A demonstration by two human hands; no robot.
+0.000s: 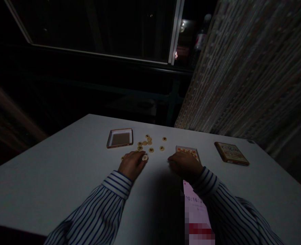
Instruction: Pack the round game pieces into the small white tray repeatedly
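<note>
Head camera view, dimly lit: two bare hands in blue-and-white striped sleeves reach over a white table. Left hand, just left of the frame's centre line and below mid-height, pinches a round piece between thumb and fingers, its dark character facing up. Right hand, right of centre, has its fingers curled inward in front of a small open box, covering part of it; whether anything is pinched there, I cannot tell. Rows of red-marked pieces show inside that box.

Loose discs lie scattered near the middle of the frame, beyond the left hand — several bunched and touching, two set apart toward the right. One more shows partly at the left hand's outer edge.

A shallow tray with a brown bottom sits left of the discs; a flat decorated box lies at right of the frame. Bottom centre-right, a phone with a pale pink screen is partly under the right forearm — its digits only partly readable. A strand curtain fills the upper right.
</note>
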